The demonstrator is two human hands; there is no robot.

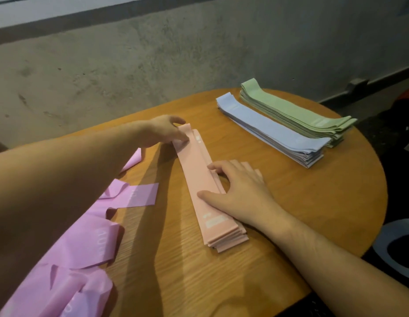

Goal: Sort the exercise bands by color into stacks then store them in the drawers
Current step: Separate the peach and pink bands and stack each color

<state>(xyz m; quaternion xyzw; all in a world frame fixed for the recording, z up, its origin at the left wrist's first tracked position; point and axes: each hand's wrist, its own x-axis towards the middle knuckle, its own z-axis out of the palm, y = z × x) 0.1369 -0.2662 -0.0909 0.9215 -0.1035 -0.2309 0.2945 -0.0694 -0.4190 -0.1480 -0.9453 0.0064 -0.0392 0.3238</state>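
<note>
Round wooden surface. Loose purple bands heaped at left, unsorted; green stack and blue stack squared at far right. Pink stack centre. Right hand rests flat on it, fingers straight; left hand pinches the top band's far end. Risk: pulling that end slides the stack askew.
</note>
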